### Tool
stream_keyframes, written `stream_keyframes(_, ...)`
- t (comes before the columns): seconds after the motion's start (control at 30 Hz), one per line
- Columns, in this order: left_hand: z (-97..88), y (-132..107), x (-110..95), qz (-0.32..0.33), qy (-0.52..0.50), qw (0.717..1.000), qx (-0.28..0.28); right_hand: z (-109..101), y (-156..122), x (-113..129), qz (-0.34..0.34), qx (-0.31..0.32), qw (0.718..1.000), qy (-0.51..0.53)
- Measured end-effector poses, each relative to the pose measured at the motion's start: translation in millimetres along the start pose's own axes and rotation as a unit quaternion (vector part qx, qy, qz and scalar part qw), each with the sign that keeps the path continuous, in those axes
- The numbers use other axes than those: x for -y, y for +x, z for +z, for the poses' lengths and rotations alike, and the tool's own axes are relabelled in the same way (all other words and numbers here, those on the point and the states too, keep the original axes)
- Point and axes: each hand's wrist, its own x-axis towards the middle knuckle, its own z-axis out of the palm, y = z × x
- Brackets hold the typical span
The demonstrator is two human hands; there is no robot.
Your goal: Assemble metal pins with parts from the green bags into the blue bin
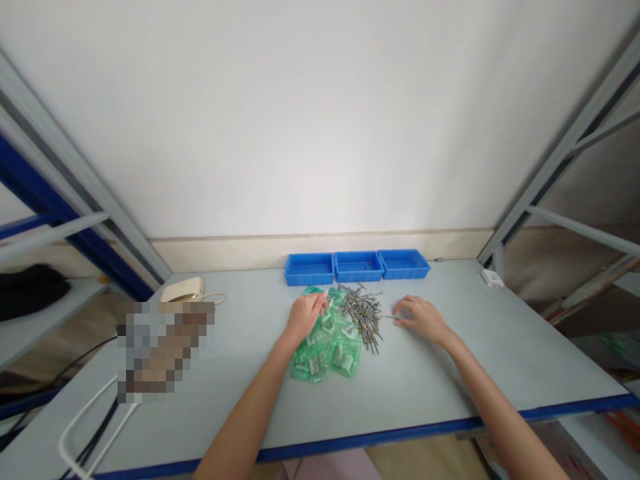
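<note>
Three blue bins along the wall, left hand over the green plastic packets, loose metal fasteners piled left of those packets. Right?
One slip: the metal fasteners are piled to the right of the green plastic packets, per the head view. The blue bins and left hand are as you say.

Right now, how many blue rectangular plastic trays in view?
3, in one row at the back of the grey tabletop: left tray behind the green plastic packets, middle tray behind the loose metal fasteners, right tray at the row's end. None looks hidden.
</note>
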Motion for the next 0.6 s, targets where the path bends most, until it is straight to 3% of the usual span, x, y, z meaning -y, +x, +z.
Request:
stream_keyframes(0.1, -0.1, -2, -1, 0.026, 0.035, 0.999, 0.009, 13, -9, -8, 0.013, -0.009, 0.999, 0.042)
stream_keyframes(0.23, -4.6, -4, 0, 0.046, 0.087, 0.995, -0.005, 13, 1, 1, 0.049, -0.045, 0.989, 0.133)
stream_keyframes(0.37, -2.6, -4, -3, 0.138, 0.127, 0.982, -0.025, 11, 29, 36, 0.015, -0.015, 0.965, 0.260)
stream_keyframes(0.47, 4.1, -5, -5, 0.215, 0.167, 0.962, -0.016, 19, 53, 68, -0.024, 0.023, 0.962, 0.270)
stream_keyframes(0.6, 8.0, -6, -2, 0.248, 0.203, 0.947, -0.019, 34, 76, 96, -0.039, 0.046, 0.963, 0.263)
